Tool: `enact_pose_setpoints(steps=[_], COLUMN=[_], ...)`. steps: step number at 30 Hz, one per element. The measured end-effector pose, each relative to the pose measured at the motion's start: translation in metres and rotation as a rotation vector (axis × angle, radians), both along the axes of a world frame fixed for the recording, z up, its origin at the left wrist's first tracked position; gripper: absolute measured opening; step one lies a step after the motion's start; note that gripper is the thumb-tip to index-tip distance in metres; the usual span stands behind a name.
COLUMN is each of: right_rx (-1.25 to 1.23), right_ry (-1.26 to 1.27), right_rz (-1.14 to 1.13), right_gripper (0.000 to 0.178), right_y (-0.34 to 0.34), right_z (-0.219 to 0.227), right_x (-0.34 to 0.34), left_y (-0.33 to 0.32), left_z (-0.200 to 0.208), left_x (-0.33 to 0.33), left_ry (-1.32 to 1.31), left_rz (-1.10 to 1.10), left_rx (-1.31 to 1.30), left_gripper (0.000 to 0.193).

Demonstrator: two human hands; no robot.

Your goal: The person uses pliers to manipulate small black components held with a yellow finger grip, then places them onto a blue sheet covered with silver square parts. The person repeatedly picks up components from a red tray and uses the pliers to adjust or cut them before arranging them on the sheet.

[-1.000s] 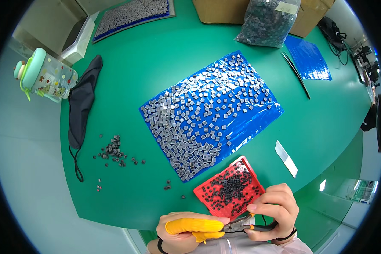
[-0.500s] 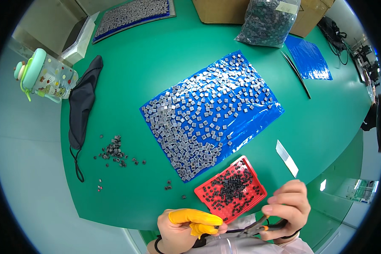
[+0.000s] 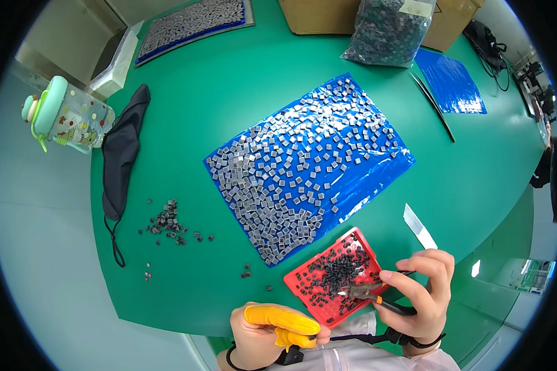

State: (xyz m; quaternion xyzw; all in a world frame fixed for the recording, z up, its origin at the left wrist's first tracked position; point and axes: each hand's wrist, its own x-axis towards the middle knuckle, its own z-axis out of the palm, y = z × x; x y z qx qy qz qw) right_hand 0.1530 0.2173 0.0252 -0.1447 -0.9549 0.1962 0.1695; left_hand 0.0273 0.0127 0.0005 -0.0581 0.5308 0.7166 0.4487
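My left hand, with yellow finger covers on some fingers, is closed in a pinch at the near edge of the table. A small dark piece shows between its fingertips. In my right hand are pliers with black and orange handles. Their jaws reach over the red tray, among many small black parts. Whether the jaws grip a part cannot be made out. Beyond the tray, a blue sheet bears many small grey square pieces.
Loose dark parts lie at left, near a black face mask and a bottle. A white strip lies right of the tray; tweezers are farther off. A filled plastic bag and cardboard box stand behind.
My right hand has carried the pliers up and away from my left hand, so the jaws are now over the tray. The left hand keeps its pinch almost in place.
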Motion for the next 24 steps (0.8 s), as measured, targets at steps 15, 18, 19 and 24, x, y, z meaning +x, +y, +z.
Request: enact_pose_setpoints(steps=[15, 18, 19, 24], right_rx=[0.01, 0.117, 0.177, 0.201], right_ry=[0.106, 0.111, 0.089, -0.115], right_rz=[-0.086, -0.386, -0.484, -0.71], right_gripper=[0.049, 0.047, 0.047, 0.049], right_y=[0.01, 0.029, 0.039, 0.071], right_z=[0.007, -0.003, -0.009, -0.031], right_x=[0.009, 0.015, 0.018, 0.042], left_y=[0.012, 0.01, 0.008, 0.004], left_z=[-0.01, -0.007, -0.009, -0.014], left_x=[0.007, 0.001, 0.001, -0.001], left_ry=[0.622, 0.621, 0.576, 0.428], left_rz=[-0.043, -0.076, -0.056, -0.003], left_rx=[-0.006, 0.021, 0.035, 0.094], left_gripper=[0.012, 0.016, 0.017, 0.02])
